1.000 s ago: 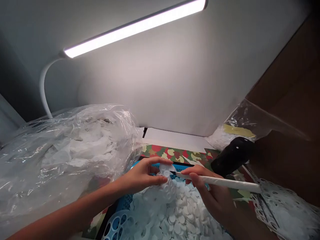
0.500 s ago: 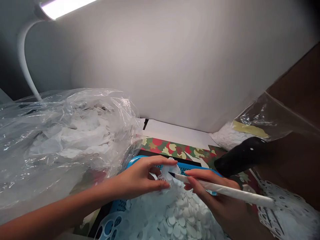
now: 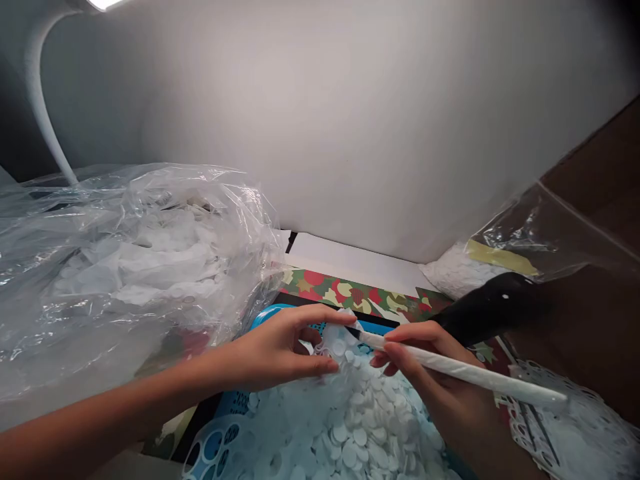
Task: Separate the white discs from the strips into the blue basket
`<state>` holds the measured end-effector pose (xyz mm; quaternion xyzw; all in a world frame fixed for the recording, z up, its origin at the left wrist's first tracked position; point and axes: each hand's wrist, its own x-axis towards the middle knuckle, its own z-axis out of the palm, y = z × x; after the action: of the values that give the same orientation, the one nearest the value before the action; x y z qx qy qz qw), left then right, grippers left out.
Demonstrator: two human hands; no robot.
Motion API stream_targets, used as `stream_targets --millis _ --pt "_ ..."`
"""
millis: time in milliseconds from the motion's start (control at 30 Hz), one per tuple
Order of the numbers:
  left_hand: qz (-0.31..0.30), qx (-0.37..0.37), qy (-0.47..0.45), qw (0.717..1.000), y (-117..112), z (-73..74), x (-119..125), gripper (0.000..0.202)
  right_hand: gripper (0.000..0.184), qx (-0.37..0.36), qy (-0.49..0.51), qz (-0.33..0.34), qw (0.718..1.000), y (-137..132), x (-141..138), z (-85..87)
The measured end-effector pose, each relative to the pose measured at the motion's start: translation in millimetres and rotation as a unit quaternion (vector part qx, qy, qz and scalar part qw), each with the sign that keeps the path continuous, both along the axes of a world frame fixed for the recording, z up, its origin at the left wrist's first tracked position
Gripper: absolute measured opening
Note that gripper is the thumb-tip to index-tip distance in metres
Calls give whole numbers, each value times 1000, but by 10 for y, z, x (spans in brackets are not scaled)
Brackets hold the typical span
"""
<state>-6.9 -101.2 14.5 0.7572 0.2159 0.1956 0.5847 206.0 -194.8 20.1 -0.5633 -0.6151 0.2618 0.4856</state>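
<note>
Left hand [image 3: 273,353] is being held half-curled, with thumb and fingertips pinching a cluster of white punched discs [image 3: 336,348] at the top of the pile. Right hand [image 3: 430,373] is gripping a white stick tool [image 3: 460,371] pen-style, with its dark tip being held at the cluster's edge. Contact looks likely, but it is hard to confirm from this angle. The cluster is being kept just above a heap of loose white discs [image 3: 355,420], which is being contained by a blue perforated tray [image 3: 235,403].

A punched white lace-like sheet [image 3: 560,427] is being left at lower right, beside the tray. A camouflage-print mat [image 3: 345,297] is being shown beneath and beyond the tray. A black handle [image 3: 493,307] is being seen just past the right hand. A clear plastic bag of white scraps [image 3: 140,267] is being piled at left. A second bag [image 3: 480,270], marked with yellow tape [image 3: 500,258], is being propped against brown cardboard [image 3: 595,200]. A white wall [image 3: 325,113] is being lit from upper left by a lamp on a white arm [image 3: 43,87].
</note>
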Motion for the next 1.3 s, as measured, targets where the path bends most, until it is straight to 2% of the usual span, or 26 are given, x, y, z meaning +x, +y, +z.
stream_targets --millis 100,233,367,500,733,933,1033,1167,1300 --pt "-7 7 -5 1000 -17 11 -6 48 3 28 -60 -10 998 -21 -17 15" --pt "-9 16 -6 1000 -33 22 -20 48 5 56 -146 14 988 -43 -14 19" --pt "-9 30 -6 999 -35 14 -24 49 7 100 -188 17 977 -47 6 19" --pt "-12 40 -5 999 -39 17 -22 49 9 123 -228 51 964 -30 42 14" --pt "-42 66 3 997 -56 36 -20 54 15 103 -209 91 968 7 22 -32" --pt "-56 82 -2 995 -69 27 -16 55 13 85 -204 90 971 -16 -24 -14" --pt "-37 67 10 997 -65 30 -12 54 12 105 -210 83 968 -41 -4 11" --pt "14 39 34 999 -45 19 -9 52 12 127 -140 36 981 -72 26 28" --pt "18 34 33 999 -46 12 -13 52 14 151 -142 47 977 -69 2 36"
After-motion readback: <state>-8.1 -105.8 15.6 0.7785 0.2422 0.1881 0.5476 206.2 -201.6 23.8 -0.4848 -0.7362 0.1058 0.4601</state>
